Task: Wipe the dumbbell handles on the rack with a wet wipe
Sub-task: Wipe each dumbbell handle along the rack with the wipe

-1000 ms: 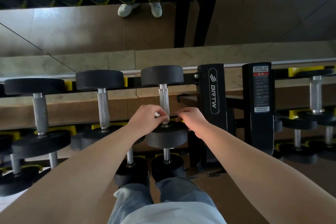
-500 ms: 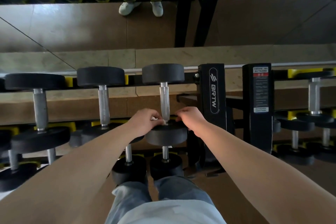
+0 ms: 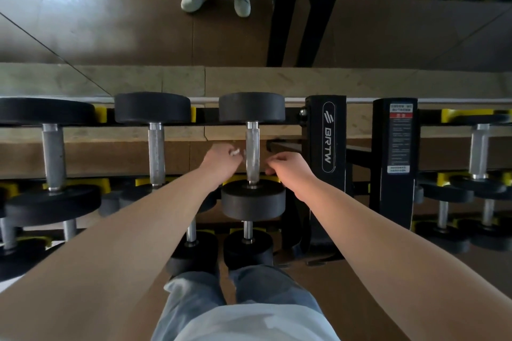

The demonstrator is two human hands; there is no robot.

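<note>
Dumbbell: a small black round-headed dumbbell (image 3: 253,199) lies on the top tier of the black steel rack (image 3: 327,202), at the tier's right end, just beside the upright marked BRTW (image 3: 327,137).
Handle: its knurled steel dumbbell handle (image 3: 252,152) runs from the rack's front edge to its back edge, bare along most of its length.
Left hand: the left hand (image 3: 221,163) sits just left of the handle at mid-length, its fingers curled tight round a crumpled white wet wipe (image 3: 235,152).
Wipe: the wipe pokes out from the fingertips, right at the handle's left side; I cannot tell whether it touches the steel.
Right hand: the right hand (image 3: 292,169) sits just right of the handle, its fingers curled inward with the tips close together; from here I cannot tell whether it pinches anything.
Neighbours: a slightly larger black dumbbell (image 3: 156,152) lies one slot to the left, and a bigger one (image 3: 52,152) lies beyond it.
Lower tier: more small black dumbbells (image 3: 248,249) lie below the front edge.
Second upright: a black post with a printed notice label (image 3: 399,141) stands to the right.
</note>
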